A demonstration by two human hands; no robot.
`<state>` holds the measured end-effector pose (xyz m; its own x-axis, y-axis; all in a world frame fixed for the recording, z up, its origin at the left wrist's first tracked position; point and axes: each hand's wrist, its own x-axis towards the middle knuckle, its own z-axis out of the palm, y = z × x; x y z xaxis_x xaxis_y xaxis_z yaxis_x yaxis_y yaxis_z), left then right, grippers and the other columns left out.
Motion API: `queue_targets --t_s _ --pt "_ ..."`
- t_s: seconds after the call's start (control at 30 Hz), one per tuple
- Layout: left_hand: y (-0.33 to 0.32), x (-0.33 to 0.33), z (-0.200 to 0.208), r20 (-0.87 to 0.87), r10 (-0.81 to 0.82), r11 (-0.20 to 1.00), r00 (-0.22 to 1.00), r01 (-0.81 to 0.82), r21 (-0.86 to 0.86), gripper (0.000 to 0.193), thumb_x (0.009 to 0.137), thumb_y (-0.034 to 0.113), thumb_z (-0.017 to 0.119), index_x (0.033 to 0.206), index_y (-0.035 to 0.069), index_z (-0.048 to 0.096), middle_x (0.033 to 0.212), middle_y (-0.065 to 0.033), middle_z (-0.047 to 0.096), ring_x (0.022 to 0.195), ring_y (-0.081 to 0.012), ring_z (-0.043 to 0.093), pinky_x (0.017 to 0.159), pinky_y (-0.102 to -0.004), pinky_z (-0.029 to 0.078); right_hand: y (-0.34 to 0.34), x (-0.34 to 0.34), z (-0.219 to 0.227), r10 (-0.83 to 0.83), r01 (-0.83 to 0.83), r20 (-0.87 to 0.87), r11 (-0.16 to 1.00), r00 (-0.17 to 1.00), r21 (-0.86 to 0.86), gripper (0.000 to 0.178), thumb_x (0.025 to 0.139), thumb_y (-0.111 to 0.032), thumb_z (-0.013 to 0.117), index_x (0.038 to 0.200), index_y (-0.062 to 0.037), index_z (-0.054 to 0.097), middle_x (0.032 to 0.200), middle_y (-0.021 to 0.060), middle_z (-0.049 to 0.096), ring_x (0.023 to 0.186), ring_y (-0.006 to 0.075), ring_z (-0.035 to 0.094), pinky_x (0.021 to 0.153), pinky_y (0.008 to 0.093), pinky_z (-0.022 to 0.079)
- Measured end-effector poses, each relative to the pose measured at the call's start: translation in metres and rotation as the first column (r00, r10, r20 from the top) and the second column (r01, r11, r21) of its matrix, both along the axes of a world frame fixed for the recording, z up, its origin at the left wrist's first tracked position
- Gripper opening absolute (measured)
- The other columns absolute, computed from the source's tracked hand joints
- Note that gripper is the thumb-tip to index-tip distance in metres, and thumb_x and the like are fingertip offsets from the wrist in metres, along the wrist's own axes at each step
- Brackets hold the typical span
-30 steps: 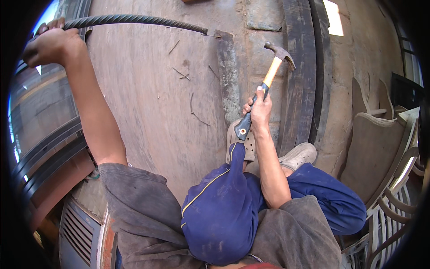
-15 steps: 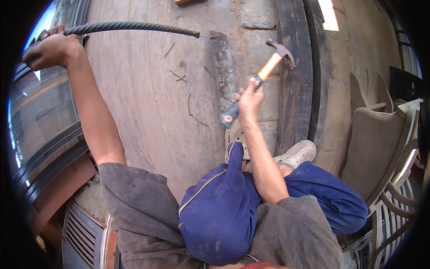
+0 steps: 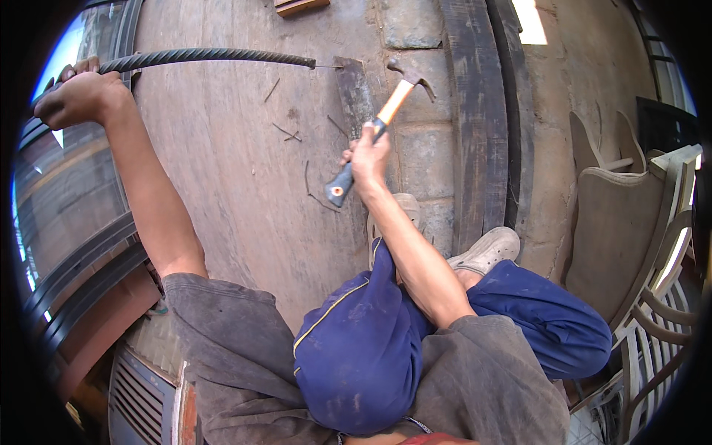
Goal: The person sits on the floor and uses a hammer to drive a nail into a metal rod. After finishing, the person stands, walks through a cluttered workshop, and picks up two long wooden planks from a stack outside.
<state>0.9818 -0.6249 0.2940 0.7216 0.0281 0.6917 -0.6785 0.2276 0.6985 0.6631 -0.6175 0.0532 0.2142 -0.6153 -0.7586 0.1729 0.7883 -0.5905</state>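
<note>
My left hand [image 3: 81, 96] is closed around one end of a thick ribbed steel bar [image 3: 215, 55] at the far left. The bar stretches right, and its other end lies close to a thin nail [image 3: 326, 67] that sticks out of the end of a narrow weathered wooden strip [image 3: 354, 93]. In my right hand [image 3: 368, 157] is a claw hammer [image 3: 384, 122], gripped by its dark rubber handle with the head up and to the right, beside the strip. Several bent nails [image 3: 288, 133] are scattered on the brown wooden board [image 3: 222, 163] between my hands.
Dark timber beams [image 3: 475, 111] run lengthwise to the right, next to stone blocks [image 3: 423, 148]. Wooden chair parts [image 3: 615, 222] stand at the far right. Metal channels [image 3: 89, 267] lie at the left, above a vented grey case [image 3: 141, 400]. A small wooden block [image 3: 300, 6] sits at the top edge.
My right hand and the hammer have moved left, the hammer head closer to the strip. The view has shifted slightly; my left hand still grips the bar.
</note>
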Motion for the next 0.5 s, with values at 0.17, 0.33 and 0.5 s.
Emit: queue_targets --t_s 0.17,0.33,0.5 --pt "-0.005 -0.010 0.004 -0.015 0.060 0.998 0.998 -0.060 0.018 0.038 0.099 0.036 0.013 0.080 0.005 0.025 0.060 -0.0069 0.035 0.043 -0.0127 0.026 0.038 -0.0260 0.026 -0.009 0.018 0.012 0.255 -0.312 0.238 0.918 0.937 0.245 0.024 0.095 -0.032 0.046 0.097 -0.0115 0.035 0.060 -0.0001 0.041 0.041 0.0097 0.042 0.035 0.0253 0.039" --pt "0.001 -0.002 0.003 -0.007 0.046 0.998 0.999 -0.045 0.035 0.036 0.099 0.035 0.012 0.081 0.006 0.024 0.061 -0.0073 0.034 0.043 -0.0131 0.026 0.038 -0.0260 0.025 -0.002 -0.031 0.013 0.191 -0.212 0.143 0.966 0.971 0.149 0.022 0.096 -0.032 0.044 0.094 -0.0127 0.035 0.061 -0.0002 0.041 0.041 0.0083 0.040 0.035 0.0232 0.037" --pt "-0.012 -0.006 0.004 0.011 0.029 1.000 1.000 -0.029 0.009 0.035 0.099 0.035 0.010 0.082 0.007 0.023 0.061 -0.0061 0.034 0.044 -0.0119 0.026 0.037 -0.0255 0.025 0.012 0.022 0.001 0.128 -0.133 -0.090 0.989 0.988 -0.062 0.023 0.095 -0.029 0.046 0.089 -0.0084 0.038 0.057 0.0006 0.043 0.038 0.0104 0.043 0.033 0.0262 0.039"
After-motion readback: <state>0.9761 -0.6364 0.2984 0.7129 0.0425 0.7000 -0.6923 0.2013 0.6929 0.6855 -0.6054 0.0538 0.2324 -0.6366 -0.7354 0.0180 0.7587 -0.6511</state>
